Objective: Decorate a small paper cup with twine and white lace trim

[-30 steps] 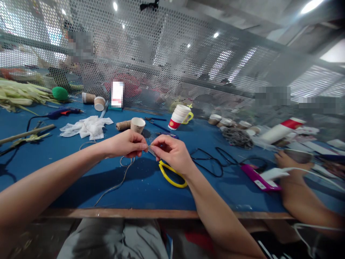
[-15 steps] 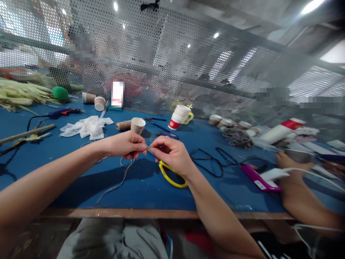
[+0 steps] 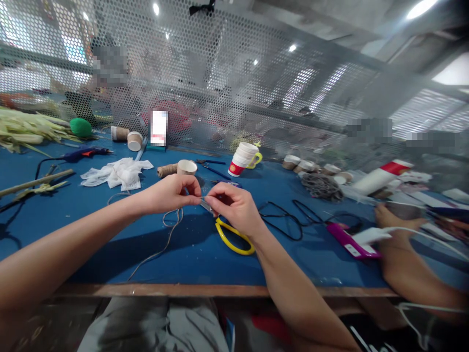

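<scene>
Over the middle of the table, my left hand (image 3: 180,190) and my right hand (image 3: 234,203) face each other, fingertips nearly touching. Each pinches, thumb against fingers, a short thin piece of twine stretched between them. A loose grey-brown length of twine (image 3: 170,233) loops below my left hand and trails toward the table's front edge. Scissors with yellow handles (image 3: 234,246) lie under my right hand, their blades partly hidden by it. Just behind my left hand stands a twine-wrapped paper cup (image 3: 187,167), beside a spool of twine (image 3: 167,170).
White paper cups with a red band (image 3: 242,160) stand at the back. White cloth (image 3: 122,172) and a glue gun (image 3: 86,154) lie left. On the right are a black cable (image 3: 282,222), a purple-and-white power strip (image 3: 353,242), a grey cord bundle (image 3: 322,186) and another person's arm (image 3: 410,264).
My left fingers have lifted and spread away from the thumb tip a little, and the two hands have drawn slightly apart. The scissor blades show more between them.
</scene>
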Demonstrator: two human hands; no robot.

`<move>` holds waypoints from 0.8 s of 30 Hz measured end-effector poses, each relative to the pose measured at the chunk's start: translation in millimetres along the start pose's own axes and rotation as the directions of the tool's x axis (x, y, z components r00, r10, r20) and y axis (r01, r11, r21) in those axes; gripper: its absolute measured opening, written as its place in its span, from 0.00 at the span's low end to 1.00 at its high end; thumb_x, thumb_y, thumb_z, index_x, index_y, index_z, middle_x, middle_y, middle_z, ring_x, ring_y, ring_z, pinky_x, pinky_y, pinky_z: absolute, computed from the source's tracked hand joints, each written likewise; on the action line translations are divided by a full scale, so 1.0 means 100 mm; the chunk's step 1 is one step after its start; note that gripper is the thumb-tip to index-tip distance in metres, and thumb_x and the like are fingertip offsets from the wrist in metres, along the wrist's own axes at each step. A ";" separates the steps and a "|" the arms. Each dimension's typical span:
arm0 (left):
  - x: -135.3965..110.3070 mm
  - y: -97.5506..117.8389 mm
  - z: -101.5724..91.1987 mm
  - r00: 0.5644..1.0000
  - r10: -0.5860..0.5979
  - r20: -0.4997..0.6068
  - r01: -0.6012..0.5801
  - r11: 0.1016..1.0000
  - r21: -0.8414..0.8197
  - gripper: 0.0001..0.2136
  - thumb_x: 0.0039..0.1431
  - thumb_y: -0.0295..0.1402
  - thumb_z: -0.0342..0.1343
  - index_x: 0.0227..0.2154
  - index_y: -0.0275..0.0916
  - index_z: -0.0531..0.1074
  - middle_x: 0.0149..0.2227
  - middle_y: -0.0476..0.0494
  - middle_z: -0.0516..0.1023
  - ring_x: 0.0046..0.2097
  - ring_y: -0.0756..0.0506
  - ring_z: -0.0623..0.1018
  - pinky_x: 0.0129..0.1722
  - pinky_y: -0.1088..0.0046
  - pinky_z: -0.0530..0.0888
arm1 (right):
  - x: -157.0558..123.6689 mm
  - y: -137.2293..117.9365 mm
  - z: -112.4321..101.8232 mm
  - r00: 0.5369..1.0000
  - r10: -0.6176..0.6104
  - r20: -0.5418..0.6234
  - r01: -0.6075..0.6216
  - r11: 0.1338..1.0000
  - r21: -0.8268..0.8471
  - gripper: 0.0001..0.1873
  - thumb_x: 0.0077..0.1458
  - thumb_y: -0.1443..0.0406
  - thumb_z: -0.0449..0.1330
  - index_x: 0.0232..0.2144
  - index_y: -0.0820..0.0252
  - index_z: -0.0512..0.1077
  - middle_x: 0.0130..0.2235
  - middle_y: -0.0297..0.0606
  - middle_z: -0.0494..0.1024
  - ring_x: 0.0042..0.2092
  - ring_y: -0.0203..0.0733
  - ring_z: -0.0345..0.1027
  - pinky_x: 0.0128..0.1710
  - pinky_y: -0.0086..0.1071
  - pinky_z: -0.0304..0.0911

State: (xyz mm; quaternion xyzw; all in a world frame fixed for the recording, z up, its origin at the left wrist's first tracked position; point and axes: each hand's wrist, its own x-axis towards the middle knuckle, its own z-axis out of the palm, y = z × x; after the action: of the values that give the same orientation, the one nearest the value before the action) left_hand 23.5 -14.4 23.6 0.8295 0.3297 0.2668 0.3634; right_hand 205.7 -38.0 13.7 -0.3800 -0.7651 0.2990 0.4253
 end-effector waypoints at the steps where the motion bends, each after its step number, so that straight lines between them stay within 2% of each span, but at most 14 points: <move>1: 0.01 -0.01 0.01 0.999 0.019 -0.043 -0.018 0.999 0.030 0.04 0.50 0.31 0.53 0.26 0.35 0.65 0.22 0.53 0.66 0.22 0.55 0.63 0.22 0.81 0.61 | 0.00 0.00 0.00 1.000 0.012 -0.005 -0.012 1.000 0.001 0.06 0.48 0.64 0.58 0.23 0.60 0.67 0.22 0.29 0.66 0.20 0.30 0.61 0.20 0.26 0.59; 4: 0.02 -0.03 0.03 0.993 0.048 -0.104 -0.041 0.997 0.070 0.05 0.51 0.32 0.51 0.25 0.35 0.66 0.21 0.53 0.65 0.23 0.55 0.64 0.23 0.80 0.61 | 0.00 0.01 0.00 1.000 0.026 -0.016 -0.026 1.000 -0.005 0.07 0.49 0.63 0.58 0.23 0.60 0.67 0.21 0.29 0.66 0.20 0.30 0.61 0.20 0.26 0.59; 9: 0.02 -0.03 0.02 0.996 0.044 -0.073 -0.038 0.996 0.079 0.06 0.52 0.31 0.50 0.24 0.34 0.66 0.20 0.52 0.64 0.24 0.54 0.63 0.23 0.80 0.60 | 0.00 0.02 0.01 1.000 -0.013 -0.011 0.012 0.998 -0.056 0.07 0.50 0.63 0.57 0.23 0.59 0.67 0.23 0.31 0.67 0.21 0.30 0.62 0.19 0.26 0.59; 12: 0.02 -0.02 0.00 0.998 0.030 -0.051 -0.026 0.997 0.067 0.06 0.52 0.31 0.50 0.23 0.34 0.66 0.19 0.53 0.63 0.23 0.54 0.62 0.22 0.80 0.60 | 0.01 0.03 0.01 0.996 -0.085 -0.001 0.084 0.986 -0.146 0.08 0.51 0.62 0.56 0.24 0.59 0.68 0.25 0.33 0.68 0.23 0.32 0.62 0.20 0.27 0.60; 16: 0.01 0.01 -0.01 1.000 -0.003 0.005 0.003 1.000 0.015 0.05 0.51 0.30 0.49 0.23 0.35 0.65 0.16 0.55 0.60 0.20 0.55 0.60 0.20 0.80 0.58 | 0.02 0.06 0.00 0.971 -0.239 0.006 0.230 0.928 -0.292 0.08 0.52 0.64 0.55 0.24 0.59 0.68 0.25 0.36 0.70 0.27 0.35 0.63 0.27 0.30 0.61; 19: 0.00 0.04 -0.01 0.998 -0.037 0.059 0.039 0.998 -0.040 0.05 0.52 0.30 0.49 0.23 0.35 0.64 0.16 0.56 0.59 0.19 0.55 0.60 0.18 0.80 0.58 | 0.02 0.06 -0.01 0.955 -0.295 0.011 0.284 0.908 -0.308 0.08 0.53 0.65 0.54 0.23 0.59 0.67 0.25 0.35 0.70 0.28 0.35 0.62 0.29 0.31 0.60; 22: -0.01 0.05 -0.01 0.995 -0.047 0.087 0.053 0.996 -0.078 0.06 0.53 0.31 0.48 0.24 0.35 0.64 0.16 0.55 0.59 0.19 0.55 0.61 0.18 0.80 0.58 | 0.02 0.05 -0.01 0.961 -0.276 0.003 0.266 0.923 -0.277 0.09 0.52 0.65 0.55 0.21 0.59 0.66 0.23 0.34 0.68 0.26 0.34 0.61 0.27 0.30 0.59; 24: -0.02 0.06 -0.02 0.994 -0.047 0.103 0.056 0.995 -0.086 0.06 0.54 0.32 0.48 0.25 0.35 0.64 0.16 0.55 0.59 0.19 0.55 0.61 0.18 0.81 0.58 | 0.01 0.05 -0.01 0.979 -0.203 -0.004 0.198 0.958 -0.209 0.11 0.52 0.63 0.55 0.21 0.60 0.66 0.23 0.33 0.67 0.24 0.32 0.60 0.25 0.28 0.58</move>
State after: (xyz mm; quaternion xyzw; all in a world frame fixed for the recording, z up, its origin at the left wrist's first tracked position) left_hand 23.3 -17.8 28.7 0.8162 0.3200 0.2297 0.4227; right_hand 208.4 -34.4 10.3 -0.3466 -0.8211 0.1679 0.4213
